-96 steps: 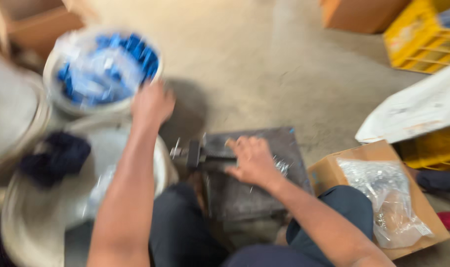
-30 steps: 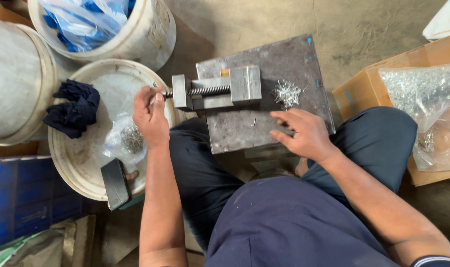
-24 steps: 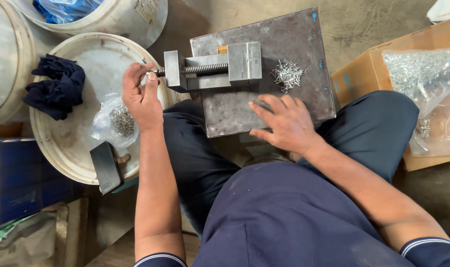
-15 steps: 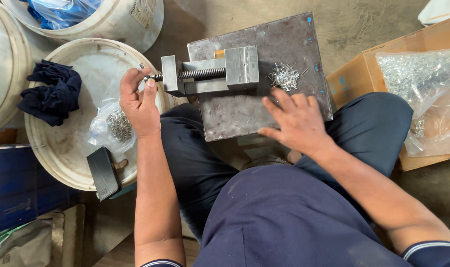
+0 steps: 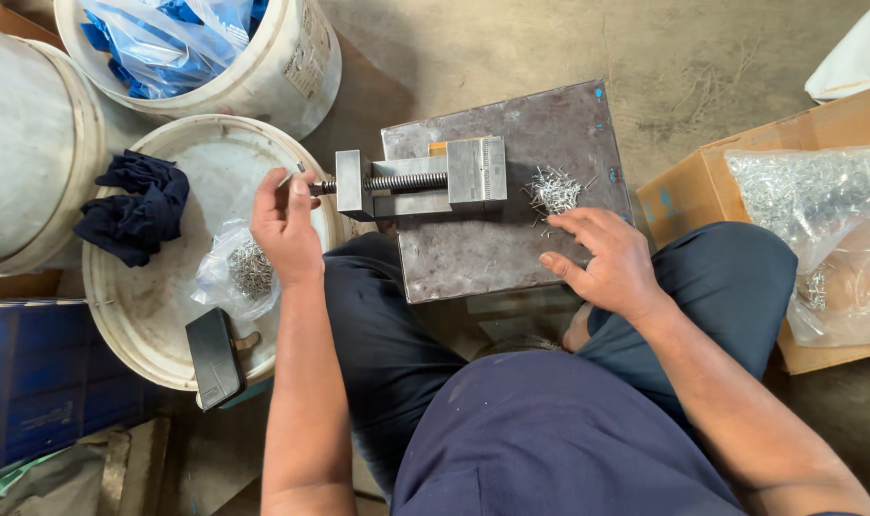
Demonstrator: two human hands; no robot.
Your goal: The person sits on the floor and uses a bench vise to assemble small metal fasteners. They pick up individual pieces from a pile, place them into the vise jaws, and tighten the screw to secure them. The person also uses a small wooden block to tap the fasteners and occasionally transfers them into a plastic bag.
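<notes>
Now my left hand (image 5: 284, 225) pinches the stiff vise (image 5: 423, 178) handle; right hand (image 5: 602, 260) lies flat, fingers spread, near slippery pins (image 5: 552, 188).

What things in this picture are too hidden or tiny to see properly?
Head view:
- Left hand: its fingers cover the vise screw's end.
- Small metal pieces: too tiny to tell their shape.
- Blue bag in the bucket: cut off by the top edge.
- Cardboard box: cut off at right.
</notes>
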